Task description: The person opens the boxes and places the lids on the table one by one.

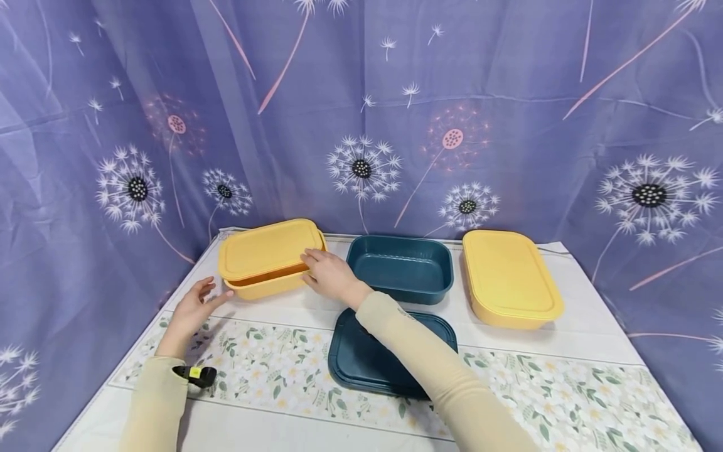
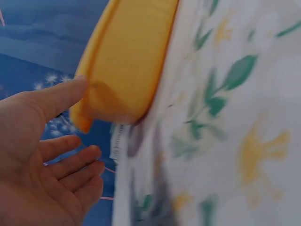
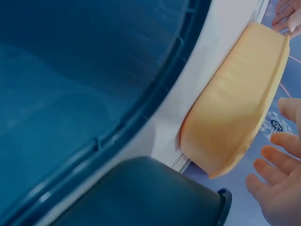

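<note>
A yellow food container (image 1: 265, 285) stands at the back left. Its yellow lid (image 1: 271, 249) lies askew on top, and a gap shows along the front and right rim. Near the container's front left corner is my left hand (image 1: 194, 307), fingers spread and loosely bent; in the left wrist view its thumb (image 2: 66, 96) overlaps the rim. My right hand (image 1: 333, 276) reaches over to the right end of this container. In the right wrist view its loosely bent fingers (image 3: 277, 162) are apart from the container's side (image 3: 230, 99), and nothing is gripped.
A lidless dark teal container (image 1: 401, 292) stands to the right, at the back. In front of it a dark teal lid (image 1: 367, 361) lies flat, partly under my right forearm. Another yellow container (image 1: 511, 276) with its lid on stands at the right. A purple dandelion curtain (image 1: 294, 157) hangs behind the table.
</note>
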`<state>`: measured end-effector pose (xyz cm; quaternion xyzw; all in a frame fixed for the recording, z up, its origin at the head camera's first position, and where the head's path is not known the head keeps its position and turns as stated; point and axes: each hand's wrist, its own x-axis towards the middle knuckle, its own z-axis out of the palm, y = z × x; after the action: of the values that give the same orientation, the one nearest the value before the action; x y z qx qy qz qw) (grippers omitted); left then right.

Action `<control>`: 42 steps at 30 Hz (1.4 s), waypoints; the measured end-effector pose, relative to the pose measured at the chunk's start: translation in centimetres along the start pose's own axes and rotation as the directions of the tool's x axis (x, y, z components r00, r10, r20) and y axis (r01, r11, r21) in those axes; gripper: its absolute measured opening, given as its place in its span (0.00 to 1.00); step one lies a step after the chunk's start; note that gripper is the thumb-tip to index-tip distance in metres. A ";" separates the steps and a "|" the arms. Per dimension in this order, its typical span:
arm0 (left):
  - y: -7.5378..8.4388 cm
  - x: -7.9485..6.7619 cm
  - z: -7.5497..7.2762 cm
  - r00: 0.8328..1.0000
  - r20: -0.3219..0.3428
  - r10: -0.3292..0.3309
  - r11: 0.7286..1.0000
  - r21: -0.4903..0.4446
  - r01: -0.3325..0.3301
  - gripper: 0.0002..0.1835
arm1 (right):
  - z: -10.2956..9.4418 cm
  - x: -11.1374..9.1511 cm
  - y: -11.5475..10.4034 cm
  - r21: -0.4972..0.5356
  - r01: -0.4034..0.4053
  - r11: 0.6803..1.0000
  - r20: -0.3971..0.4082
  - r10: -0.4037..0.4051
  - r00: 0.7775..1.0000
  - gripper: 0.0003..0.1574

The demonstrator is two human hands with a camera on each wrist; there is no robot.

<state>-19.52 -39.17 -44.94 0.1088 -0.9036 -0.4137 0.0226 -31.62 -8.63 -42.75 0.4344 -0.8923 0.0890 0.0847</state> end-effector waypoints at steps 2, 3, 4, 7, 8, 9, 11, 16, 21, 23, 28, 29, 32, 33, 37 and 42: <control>0.5 -0.3 -0.6 0.999 -0.022 0.028 0.999 0.041 -0.027 0.52 | -0.3 0.2 0.2 -0.005 -0.004 1.000 -0.013 0.004 1.000 0.34; 0.8 -0.4 -0.9 0.998 -0.033 0.048 0.997 0.063 -0.046 0.51 | -0.4 0.3 0.3 -0.001 -0.008 1.000 -0.018 0.008 1.000 0.34; 1.0 -0.5 -1.1 0.997 -0.045 0.064 0.995 0.080 -0.060 0.51 | -0.5 0.4 0.4 0.000 -0.010 1.000 -0.019 0.010 1.000 0.34; 1.7 -0.8 -1.4 0.990 -0.076 0.115 0.987 0.126 -0.105 0.48 | -0.7 0.6 0.7 0.012 -0.017 1.000 -0.023 0.018 1.000 0.34; 1.9 -0.8 -1.5 0.989 -0.081 0.127 0.984 0.138 -0.115 0.48 | -0.8 0.7 0.8 0.013 -0.020 1.000 -0.022 0.021 1.000 0.34; 2.1 -0.8 -1.6 0.986 -0.087 0.140 0.981 0.149 -0.126 0.47 | -0.8 0.8 0.9 0.013 -0.024 1.000 -0.022 0.024 0.999 0.34; 2.6 -0.6 -1.6 0.982 -0.090 0.168 0.974 0.166 -0.152 0.45 | -0.9 0.9 1.1 0.006 -0.032 0.999 -0.021 0.033 0.999 0.35; 3.6 0.2 -1.4 0.968 -0.083 0.237 0.955 0.201 -0.216 0.41 | -0.8 1.1 1.7 -0.003 -0.057 0.998 -0.014 0.057 0.998 0.35; 4.4 1.1 -1.1 0.955 -0.076 0.287 0.938 0.226 -0.264 0.37 | -0.7 1.5 2.2 -0.001 -0.091 0.996 -0.018 0.091 0.996 0.35; 4.5 1.6 -0.9 0.951 -0.067 0.300 0.935 0.219 -0.280 0.37 | -0.6 1.7 2.4 -0.010 -0.105 0.994 -0.011 0.105 0.994 0.35; 4.2 2.4 -0.5 0.942 -0.043 0.331 0.925 0.211 -0.316 0.36 | -0.3 2.3 2.7 -0.027 -0.125 0.992 0.003 0.125 0.992 0.35; 4.0 2.5 -0.4 0.942 -0.039 0.334 0.923 0.217 -0.318 0.36 | -0.2 2.4 2.8 -0.027 -0.127 0.992 0.005 0.127 0.992 0.35; 3.7 2.7 -0.2 0.943 -0.024 0.333 0.921 0.225 -0.319 0.35 | -0.1 2.8 2.8 -0.014 -0.139 0.990 0.016 0.139 0.990 0.35; 3.7 2.7 -0.1 0.942 -0.022 0.334 0.920 0.227 -0.320 0.35 | -0.1 3.0 2.7 -0.011 -0.142 0.990 0.021 0.143 0.990 0.35; 3.6 2.9 0.0 0.943 -0.023 0.331 0.921 0.227 -0.318 0.35 | -0.3 3.5 2.5 0.003 -0.162 0.987 0.045 0.162 0.986 0.35; 3.6 3.4 0.1 0.942 -0.031 0.334 0.919 0.235 -0.317 0.34 | -0.3 4.1 2.3 0.007 -0.184 0.983 0.063 0.183 0.981 0.34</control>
<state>-23.48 -37.57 -42.47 -0.0266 -0.9490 -0.2942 0.1105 -35.87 -10.27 -41.68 0.3535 -0.9301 0.0888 0.0457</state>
